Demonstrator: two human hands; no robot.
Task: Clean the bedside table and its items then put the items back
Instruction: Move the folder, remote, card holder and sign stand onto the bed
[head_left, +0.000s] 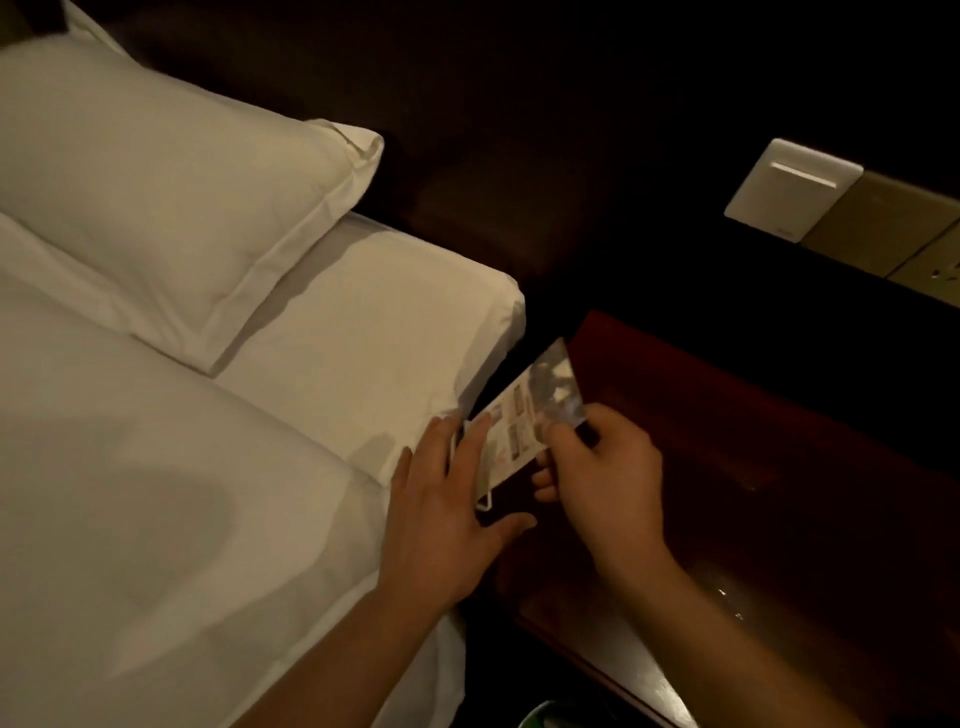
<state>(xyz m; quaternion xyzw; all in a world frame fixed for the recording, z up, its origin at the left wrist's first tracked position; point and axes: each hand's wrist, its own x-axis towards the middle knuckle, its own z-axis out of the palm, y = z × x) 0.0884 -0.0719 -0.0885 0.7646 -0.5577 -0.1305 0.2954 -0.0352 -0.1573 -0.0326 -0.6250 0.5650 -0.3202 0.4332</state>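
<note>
bedside table (753, 467): right hand (602, 483) pinches card (524, 421); left hand (441, 504) fingers (477, 431) straight, touching it.

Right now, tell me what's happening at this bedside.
A person is handling a printed card between the bed and the bedside table. The right hand pinches the card by its right edge and holds it tilted over the gap. The left hand touches its left side with straight fingers. The card is not yet set down on the table's dark wooden top.
</note>
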